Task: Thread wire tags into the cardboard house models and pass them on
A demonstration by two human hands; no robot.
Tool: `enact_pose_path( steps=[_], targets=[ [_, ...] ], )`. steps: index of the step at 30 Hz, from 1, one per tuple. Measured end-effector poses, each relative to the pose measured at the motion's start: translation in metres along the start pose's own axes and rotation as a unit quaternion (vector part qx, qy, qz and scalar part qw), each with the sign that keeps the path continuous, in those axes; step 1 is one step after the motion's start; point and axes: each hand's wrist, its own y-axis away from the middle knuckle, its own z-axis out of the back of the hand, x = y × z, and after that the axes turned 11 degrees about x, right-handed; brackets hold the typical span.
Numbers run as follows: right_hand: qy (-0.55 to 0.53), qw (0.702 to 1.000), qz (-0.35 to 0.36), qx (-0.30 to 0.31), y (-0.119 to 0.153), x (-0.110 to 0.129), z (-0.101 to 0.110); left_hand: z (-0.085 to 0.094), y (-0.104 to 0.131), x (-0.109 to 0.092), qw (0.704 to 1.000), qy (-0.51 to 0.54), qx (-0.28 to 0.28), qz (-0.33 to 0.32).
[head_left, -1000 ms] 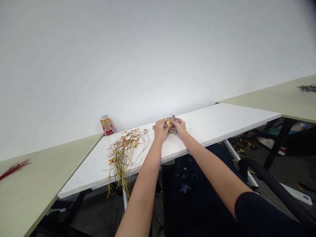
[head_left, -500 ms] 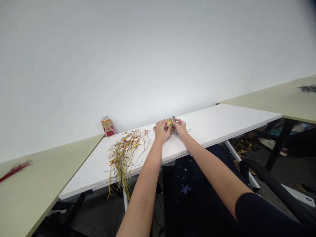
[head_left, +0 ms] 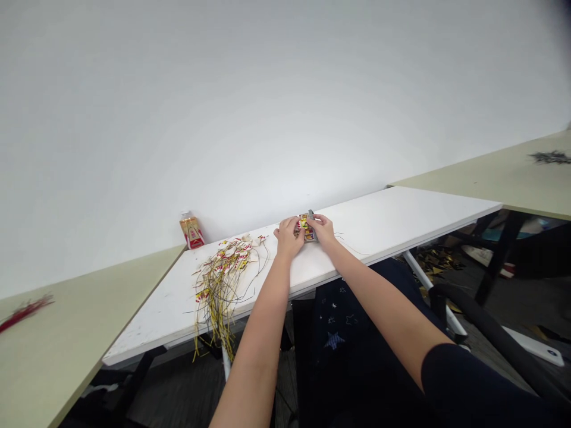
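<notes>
Near the wall side of the white table, both my hands are together on a small patterned piece in red, yellow and white. A brown-and-gold printed block with a grey edge lies just under and behind it. My left hand is closed at its left side, the fingers bent and the thumb pointing to the right. From the right, my right hand pinches at the piece with thumb and fingertips. The fingers partly hide the piece and the block, so their full shapes do not show.
Left of my hands lies a heap of small red-white-yellow tags with long yellow and dark strings hanging over the table's front edge. A gold-and-red bottle stands by the wall. Red strands and dark strands lie on side tables.
The view has shifted slightly. Both hands stay at the same block, with only small finger movements on the patterned piece.
</notes>
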Motion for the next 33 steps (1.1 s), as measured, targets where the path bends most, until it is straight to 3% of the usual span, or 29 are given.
enact_pose_path(
  steps=[33],
  targets=[
    [-0.007,1.0,0.01,0.021,0.0025,-0.0023,-0.0039,0.004,0.003,0.0018,0.999,-0.017,0.029,0.006]
  ],
)
